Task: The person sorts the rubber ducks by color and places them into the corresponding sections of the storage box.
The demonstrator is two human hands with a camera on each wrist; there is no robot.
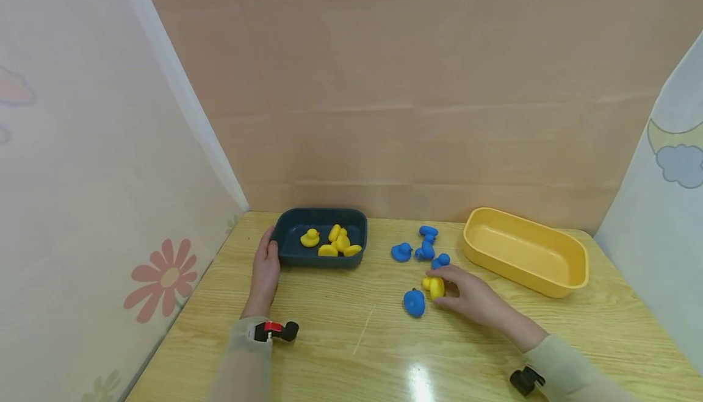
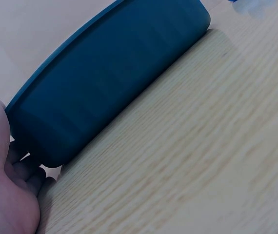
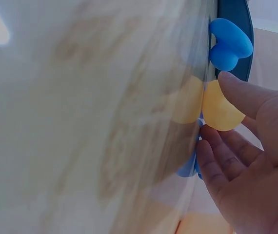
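Right hand (image 1: 469, 297), nearest the camera on the wooden table (image 1: 340, 341), is pinching a small yellow duck (image 1: 436, 287) between thumb and fingertips, the duck resting on the table among the blue ducks (image 1: 414, 302); the step in hand appears to be the pickup. Left hand (image 1: 266, 266), fingers relaxed, is resting against the left end of the dark blue tray (image 1: 291, 255), already holding several yellow ducks (image 1: 336, 242). Next move likely calls for lifting the glossy, rounded duck clear of its blue neighbours and carrying it left to that tray; the yellow tray (image 1: 549, 286) is sitting at far right.

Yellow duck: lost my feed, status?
Left hand steadies dark blue tray. Right hand pinches small yellow rubber duck. Blue rubber duck beside it.
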